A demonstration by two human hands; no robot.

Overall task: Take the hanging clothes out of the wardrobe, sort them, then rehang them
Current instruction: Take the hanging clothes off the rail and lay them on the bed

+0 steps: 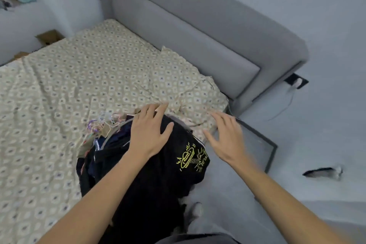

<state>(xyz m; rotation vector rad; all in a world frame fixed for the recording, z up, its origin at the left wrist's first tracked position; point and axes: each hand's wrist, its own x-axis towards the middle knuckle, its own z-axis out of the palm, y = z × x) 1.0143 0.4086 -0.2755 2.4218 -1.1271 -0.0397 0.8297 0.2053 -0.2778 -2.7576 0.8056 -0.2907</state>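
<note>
The pile of dark clothes [150, 174] lay on the near edge of the bed [59, 89], draped partly over the side toward me, with a black garment carrying a yellow printed design [192, 158] on top. Its tangle of hangers [103, 127] fanned out at the far left end, hooks pointing every way. I had my left hand [148, 134] flat on top of the heap, fingers spread and straight, pressing rather than gripping. My right hand [225, 140] hovered just beside the pile, fingers spread and holding nothing. I judged the bundle soft, floppy and fairly heavy as 1 mass, likely to slump off the edge. The hooks looked the best place to take hold, 1 hanger at a time, since the wires could snag each other. Beyond stood the grey padded headboard [198, 31], and a dark-framed panel [257, 144] leaned beside the bed.
</note>
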